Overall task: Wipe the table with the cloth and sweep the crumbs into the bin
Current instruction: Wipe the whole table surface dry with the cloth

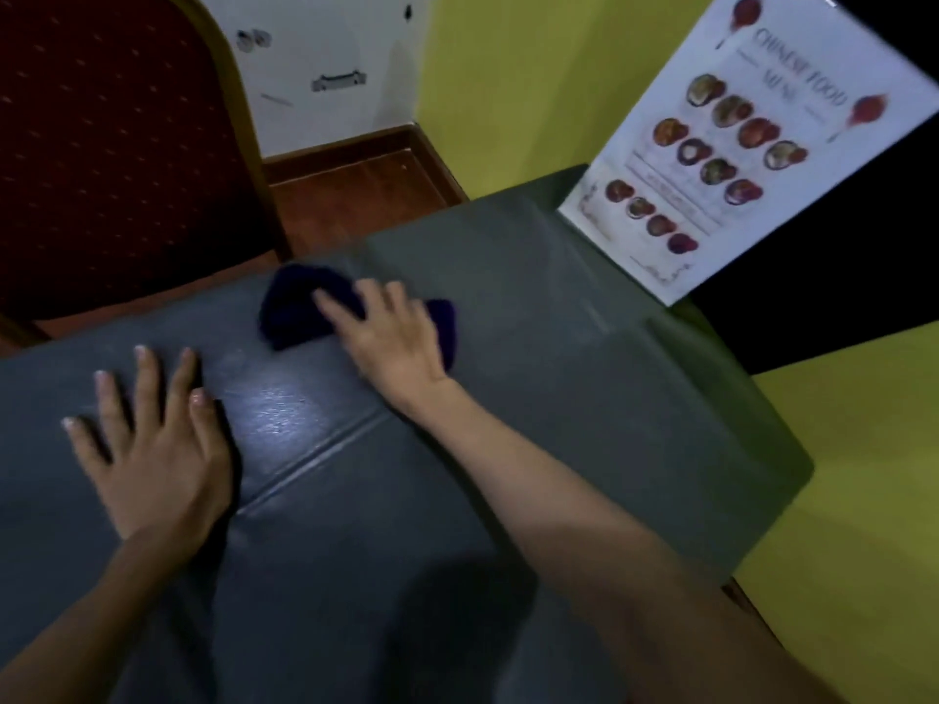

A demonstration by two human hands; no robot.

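Observation:
A dark blue cloth (292, 309) lies bunched on the grey table (533, 307), close to its far edge. My right hand (391, 332) presses flat on top of the cloth, fingers spread and pointing left, so part of the cloth is hidden beneath it. My left hand (152, 439) rests palm down on the bare tabletop nearer to me, fingers apart, holding nothing. The picture is blurred around the right hand. I see no crumbs and no bin.
A red upholstered chair (117, 144) with a wooden frame stands beyond the table's far left edge. A laminated food menu (737, 144) leans upright at the table's far right corner against a yellow-green wall (518, 83). A seam (315, 464) crosses the table cover.

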